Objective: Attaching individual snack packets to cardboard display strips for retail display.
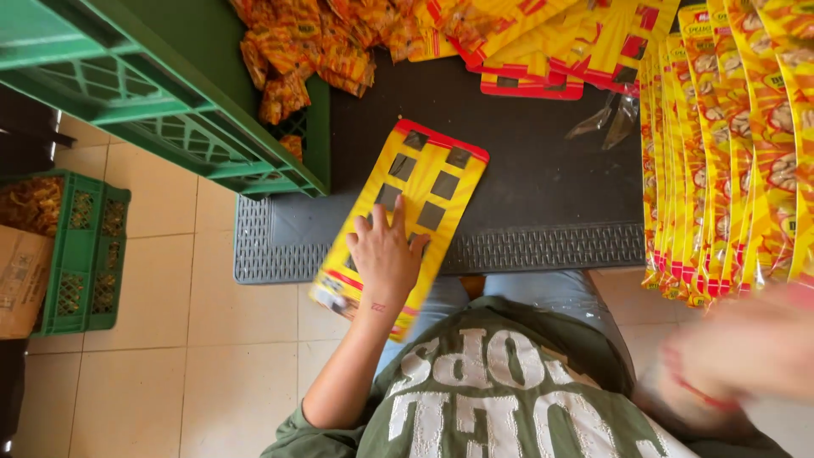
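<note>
Sleeves of our green printed top fill the bottom of the frame, and from there our left hand [388, 254] reaches up to lie flat, fingers spread open, on a yellow display card [405, 216] with a red border and two columns of dark square windows. The card sits at centre frame, tilted, its lower end hanging over the near ribbed edge of the dark work mat [526, 182]. Our right hand [738, 348], at the lower right, is a blur; we cannot tell whether its fingers are open or closed, and it seems to hold nothing we can make out.

We judge the card to be light, thin and fairly stiff, with a glossy face that would slide easily on the mat; it would crease if pinched mid-sheet across the cut-outs, so the solid red edges or the overhanging end look like the best places to take hold.

Further up, at the right edge, long strips of snack sachets [729, 144] hang in overlapping rows. Along the top centre lies a stack of more yellow cards [543, 51], and at upper left a heap of loose orange packets [314, 51] spills beside a green plastic crate [127, 93]. Another green crate [85, 254] stands on the tiled floor at the left.
</note>
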